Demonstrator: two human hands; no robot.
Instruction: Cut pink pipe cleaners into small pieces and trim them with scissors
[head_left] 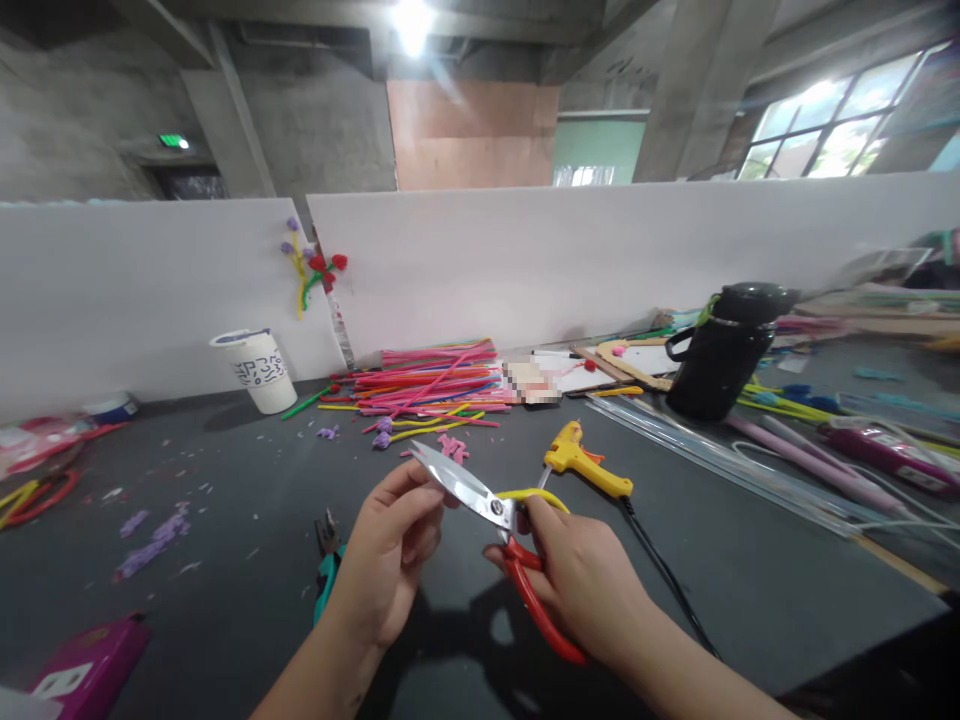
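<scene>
My right hand [581, 565] is wrapped around the red handles of a pair of scissors [469, 488], whose silver blades point up and to the left. A short yellow fuzzy stem [534, 494] curves over that hand's thumb and index finger. My left hand [394, 550] is beside the blade tips, thumb and fingers pinched together. Whatever lies in that pinch is hidden behind the blades and fingers. A yellow glue gun [585, 460] lies just beyond my right hand, its black cord running toward me. Pliers with teal handles [328, 570] rest left of my left hand.
Pink, red and yellow pipe cleaners [431, 385] are piled by the white partition [480, 270]. A white cup [259, 372] stands at left, a black jug [720, 350] at right near clear rods [720, 465]. Purple scraps [154, 540] and a magenta device [94, 665] lie left.
</scene>
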